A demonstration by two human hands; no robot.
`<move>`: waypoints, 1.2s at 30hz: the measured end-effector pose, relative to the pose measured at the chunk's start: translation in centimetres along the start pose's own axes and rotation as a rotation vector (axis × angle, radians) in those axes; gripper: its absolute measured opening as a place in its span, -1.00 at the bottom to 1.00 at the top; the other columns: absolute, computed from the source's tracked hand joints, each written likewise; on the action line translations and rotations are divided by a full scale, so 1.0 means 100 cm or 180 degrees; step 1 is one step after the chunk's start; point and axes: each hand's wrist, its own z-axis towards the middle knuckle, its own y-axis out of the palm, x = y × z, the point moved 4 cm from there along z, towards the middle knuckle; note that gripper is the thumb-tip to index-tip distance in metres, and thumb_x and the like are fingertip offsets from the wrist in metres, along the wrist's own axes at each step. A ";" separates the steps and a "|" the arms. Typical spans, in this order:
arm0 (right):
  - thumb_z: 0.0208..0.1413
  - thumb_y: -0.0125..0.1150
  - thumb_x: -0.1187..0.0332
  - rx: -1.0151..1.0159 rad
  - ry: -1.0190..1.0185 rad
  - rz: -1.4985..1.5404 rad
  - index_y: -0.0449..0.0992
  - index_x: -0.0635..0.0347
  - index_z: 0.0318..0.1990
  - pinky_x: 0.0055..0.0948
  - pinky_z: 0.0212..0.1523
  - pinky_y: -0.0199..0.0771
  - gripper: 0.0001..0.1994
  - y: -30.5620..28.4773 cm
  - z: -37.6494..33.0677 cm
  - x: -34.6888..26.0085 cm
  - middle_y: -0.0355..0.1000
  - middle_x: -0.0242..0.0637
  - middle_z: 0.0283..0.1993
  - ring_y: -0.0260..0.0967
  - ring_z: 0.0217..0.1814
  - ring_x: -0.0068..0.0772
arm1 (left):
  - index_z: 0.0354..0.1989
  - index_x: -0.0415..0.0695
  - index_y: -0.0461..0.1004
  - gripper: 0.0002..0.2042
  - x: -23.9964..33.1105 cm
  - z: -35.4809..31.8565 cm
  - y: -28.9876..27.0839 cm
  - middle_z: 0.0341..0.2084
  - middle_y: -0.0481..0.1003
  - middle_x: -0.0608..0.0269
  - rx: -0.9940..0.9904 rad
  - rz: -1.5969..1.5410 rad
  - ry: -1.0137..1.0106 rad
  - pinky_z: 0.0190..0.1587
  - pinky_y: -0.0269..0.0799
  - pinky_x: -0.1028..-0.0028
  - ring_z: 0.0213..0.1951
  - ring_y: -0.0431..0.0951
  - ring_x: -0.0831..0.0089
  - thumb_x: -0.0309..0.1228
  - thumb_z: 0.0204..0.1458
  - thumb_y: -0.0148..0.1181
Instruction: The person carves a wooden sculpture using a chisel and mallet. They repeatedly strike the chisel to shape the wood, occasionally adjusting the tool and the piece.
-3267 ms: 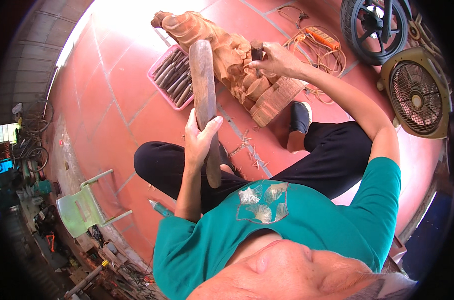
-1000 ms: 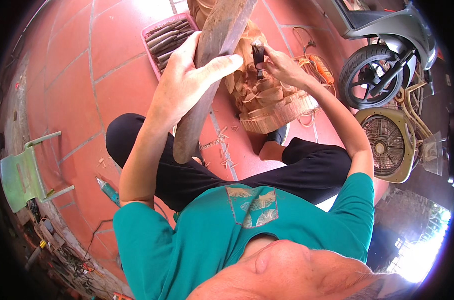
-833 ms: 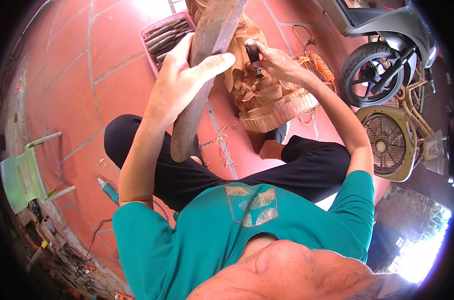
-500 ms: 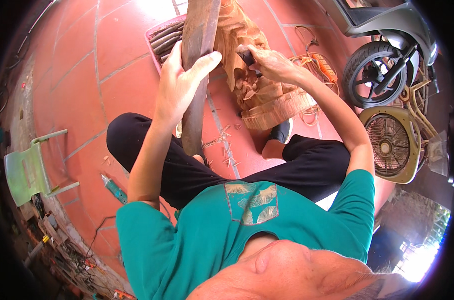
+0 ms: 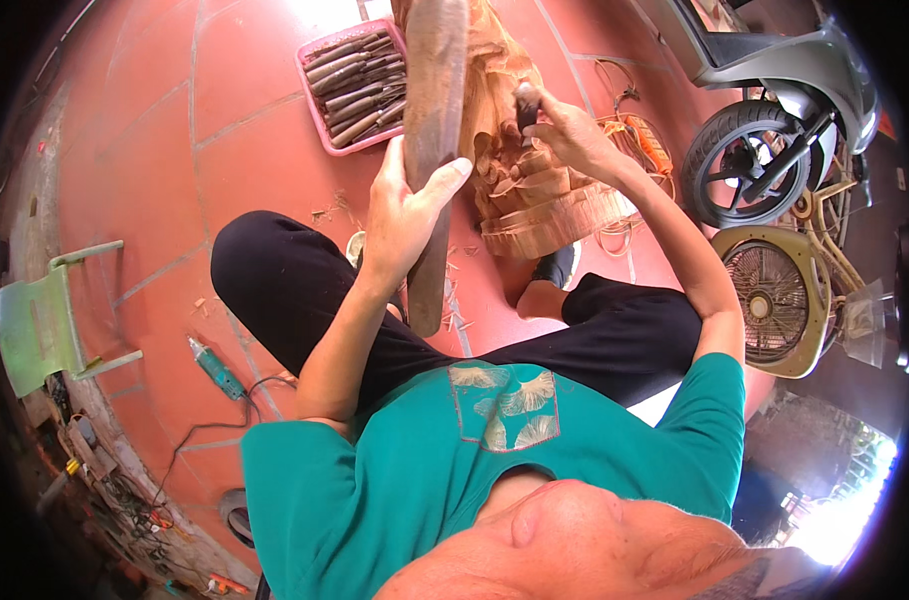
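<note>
My left hand (image 5: 406,205) grips a long, flat wooden mallet (image 5: 435,120), held upright above my crossed legs. My right hand (image 5: 564,135) is closed round the dark handle of a chisel (image 5: 525,103), its tip set against a pale wooden carving (image 5: 534,185) standing on the red tiled floor in front of me. The mallet's upper end is level with the chisel, just to its left. Wood chips lie on the tiles by the carving's base.
A pink tray of several chisels (image 5: 354,80) lies at the upper left. A green power tool (image 5: 214,368) with cord and a green plastic chair (image 5: 49,320) are on the left. A scooter (image 5: 774,120), a floor fan (image 5: 774,300) and an orange cable (image 5: 644,140) stand right.
The mallet has swung from a tilt to nearly upright beside the chisel. My right hand stays on the chisel at the carving. The view has shifted slightly.
</note>
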 end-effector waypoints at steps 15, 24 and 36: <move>0.25 0.16 0.62 0.0325 0.0105 0.0911 0.32 0.20 0.28 -0.43 0.11 0.50 -0.55 -0.028 -0.010 0.001 0.50 -0.26 0.04 0.48 0.09 -0.48 | 0.07 -0.23 0.41 -0.58 -0.009 0.016 -0.007 -0.24 0.48 0.34 0.0364 -0.0468 -0.0392 -0.10 0.41 0.52 -0.22 0.45 0.60 -0.42 0.06 0.38; 0.26 0.10 0.66 0.0250 0.0408 0.0991 0.31 0.19 0.29 -0.44 0.10 0.50 -0.54 -0.038 -0.009 -0.002 0.51 -0.30 0.03 0.49 0.08 -0.51 | 0.08 -0.22 0.37 -0.56 -0.020 0.030 -0.007 -0.22 0.47 0.33 0.0181 -0.0420 -0.0632 -0.08 0.42 0.51 -0.20 0.45 0.60 -0.43 0.06 0.39; 0.25 0.10 0.67 -0.0259 0.0607 0.0958 0.32 0.24 0.27 -0.40 0.22 0.46 -0.56 -0.024 -0.001 0.000 0.45 -0.30 0.09 0.46 0.13 -0.50 | 0.14 -0.28 0.34 -0.50 -0.025 0.038 -0.011 -0.19 0.50 0.29 0.0132 -0.0468 -0.0727 -0.07 0.43 0.51 -0.18 0.46 0.59 -0.43 0.07 0.41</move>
